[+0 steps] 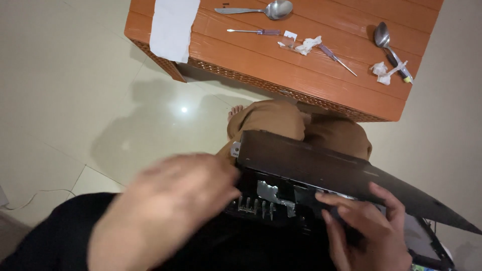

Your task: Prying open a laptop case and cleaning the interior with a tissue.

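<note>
A dark laptop (321,168) lies on my lap, its back edge tilted up and its underside with silver foil patches and metal fins (266,198) showing. My right hand (369,228) grips the laptop's lower right part, thumb and fingers wrapped around its edge. My left hand (170,206) is blurred, fingers together, touching the laptop's left end near the corner. Whether it holds that corner is unclear.
An orange slatted table (281,65) stands in front, bearing two spoons (261,9) (384,37), two small screwdrivers (253,31) (336,56), crumpled tissue bits (306,46) and a white paper sheet (173,27). Pale floor tiles (75,100) lie left; a white cable (35,195) runs there.
</note>
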